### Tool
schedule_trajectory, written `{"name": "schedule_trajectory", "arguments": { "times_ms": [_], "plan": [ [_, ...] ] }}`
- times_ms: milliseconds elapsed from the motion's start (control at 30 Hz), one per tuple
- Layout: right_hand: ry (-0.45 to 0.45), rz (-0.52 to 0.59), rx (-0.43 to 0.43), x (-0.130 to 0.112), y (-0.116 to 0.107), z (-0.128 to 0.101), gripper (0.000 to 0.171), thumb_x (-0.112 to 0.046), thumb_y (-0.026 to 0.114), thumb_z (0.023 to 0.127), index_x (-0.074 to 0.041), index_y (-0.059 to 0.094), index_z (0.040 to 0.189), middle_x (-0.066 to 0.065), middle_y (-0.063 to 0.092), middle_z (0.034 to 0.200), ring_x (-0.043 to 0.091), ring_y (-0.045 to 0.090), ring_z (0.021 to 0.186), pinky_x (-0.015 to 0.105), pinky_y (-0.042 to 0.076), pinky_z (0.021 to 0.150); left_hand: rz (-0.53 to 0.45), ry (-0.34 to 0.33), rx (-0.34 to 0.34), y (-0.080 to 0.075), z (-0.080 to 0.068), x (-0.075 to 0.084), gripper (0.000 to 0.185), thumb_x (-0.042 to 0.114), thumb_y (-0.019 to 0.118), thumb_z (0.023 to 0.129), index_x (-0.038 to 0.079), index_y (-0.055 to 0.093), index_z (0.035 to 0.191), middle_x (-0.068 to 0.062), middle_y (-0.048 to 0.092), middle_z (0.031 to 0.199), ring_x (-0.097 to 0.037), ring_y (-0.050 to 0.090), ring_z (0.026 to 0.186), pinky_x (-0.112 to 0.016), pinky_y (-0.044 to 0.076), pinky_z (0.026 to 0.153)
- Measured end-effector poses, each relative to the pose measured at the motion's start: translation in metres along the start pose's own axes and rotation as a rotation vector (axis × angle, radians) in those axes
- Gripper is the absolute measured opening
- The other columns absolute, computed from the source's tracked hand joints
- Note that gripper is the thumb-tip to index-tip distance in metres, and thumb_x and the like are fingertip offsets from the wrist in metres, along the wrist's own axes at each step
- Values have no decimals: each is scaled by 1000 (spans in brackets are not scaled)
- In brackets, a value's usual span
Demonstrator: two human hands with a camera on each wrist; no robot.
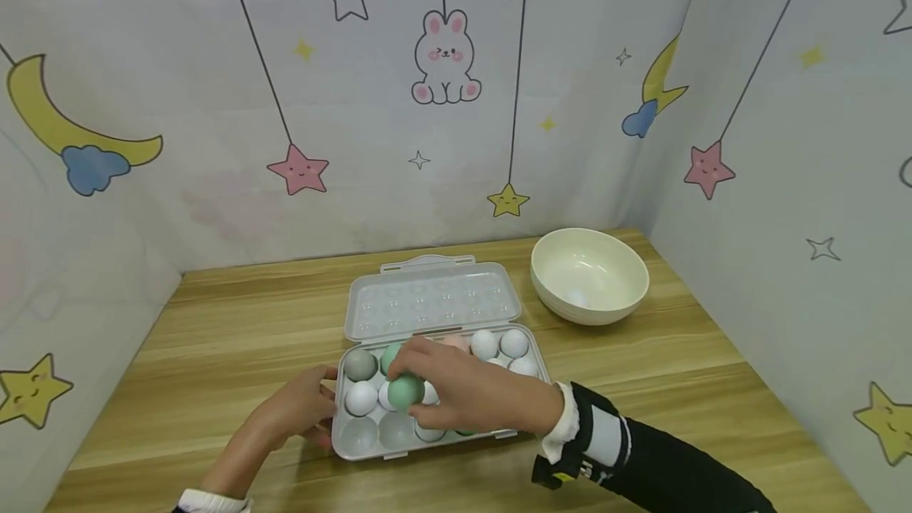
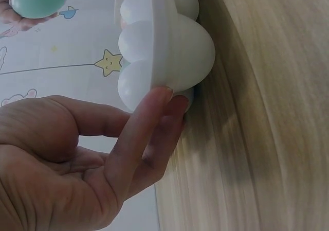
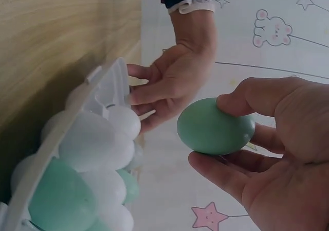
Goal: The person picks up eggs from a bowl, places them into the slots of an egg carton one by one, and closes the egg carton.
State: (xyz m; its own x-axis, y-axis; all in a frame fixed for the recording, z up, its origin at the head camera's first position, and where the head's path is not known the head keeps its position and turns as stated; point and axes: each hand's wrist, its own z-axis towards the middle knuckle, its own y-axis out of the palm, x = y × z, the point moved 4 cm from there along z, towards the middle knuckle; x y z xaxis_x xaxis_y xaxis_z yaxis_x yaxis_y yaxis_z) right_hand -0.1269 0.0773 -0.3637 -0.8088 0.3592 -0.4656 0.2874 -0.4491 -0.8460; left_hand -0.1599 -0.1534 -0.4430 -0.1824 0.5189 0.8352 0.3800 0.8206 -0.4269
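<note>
My right hand (image 1: 477, 386) pinches a green egg (image 1: 405, 393) between thumb and fingertips. In the right wrist view that egg (image 3: 213, 127) is held lengthwise, above the other eggs. An egg carton (image 1: 358, 435) with its lid (image 1: 435, 303) folded back lies beneath; the right hand covers part of it. White, green, grey and pink eggs fill many of its cups, while two cups at the front left hold none. My left hand (image 1: 302, 402) is at the carton's left end. In the left wrist view its fingertips (image 2: 162, 94) touch the carton's side, fingers loosely extended.
A cream bowl (image 1: 620, 279) stands at the back right of the wooden table (image 1: 235, 323), with a small white thing at its bottom. A white cloth (image 1: 370, 117) printed with stars, moons and rabbits encloses the back and sides.
</note>
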Motion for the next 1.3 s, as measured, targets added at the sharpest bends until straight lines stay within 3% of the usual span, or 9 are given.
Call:
{"name": "schedule_trajectory", "arguments": {
  "times_ms": [133, 500, 800, 1300],
  "plan": [
    [4, -41, -30, 5, 20, 4, 34, -10, 75, 92, -10, 60, 121, -3, 58, 118, 1, 52, 103, 5, 43, 91, -6, -1, -6, -1, -1, 1, 62, -13, 53, 84, -22, 31, 141, -23, 65, 99, -28, 69, 77, -37, 65, 56],
    [54, -168, -100, 15, 53, 8, 33, -15, 76, 92, -13, 64, 122, -4, 57, 118, 2, 52, 104, 4, 41, 91, -8, -11, -16, -2, -1, 2, 61, -13, 53, 85, -22, 31, 141, -23, 65, 100, -28, 70, 78, -37, 65, 56],
    [35, -244, -104, 20, 67, 9, 29, -16, 77, 91, -14, 65, 117, -4, 58, 115, 3, 54, 105, 4, 41, 91, -31, 10, -34, -2, -3, 1, 63, -13, 51, 84, -23, 30, 142, -24, 65, 99, -29, 70, 78, -38, 65, 58],
    [13, -271, -85, 23, 73, 9, 19, -17, 75, 94, -14, 73, 113, -6, 61, 109, 1, 56, 100, 3, 42, 88, -14, -4, -27, -3, -4, 3, 63, -13, 52, 85, -23, 29, 142, -24, 64, 100, -28, 70, 77, -38, 65, 58]
  ]
}}
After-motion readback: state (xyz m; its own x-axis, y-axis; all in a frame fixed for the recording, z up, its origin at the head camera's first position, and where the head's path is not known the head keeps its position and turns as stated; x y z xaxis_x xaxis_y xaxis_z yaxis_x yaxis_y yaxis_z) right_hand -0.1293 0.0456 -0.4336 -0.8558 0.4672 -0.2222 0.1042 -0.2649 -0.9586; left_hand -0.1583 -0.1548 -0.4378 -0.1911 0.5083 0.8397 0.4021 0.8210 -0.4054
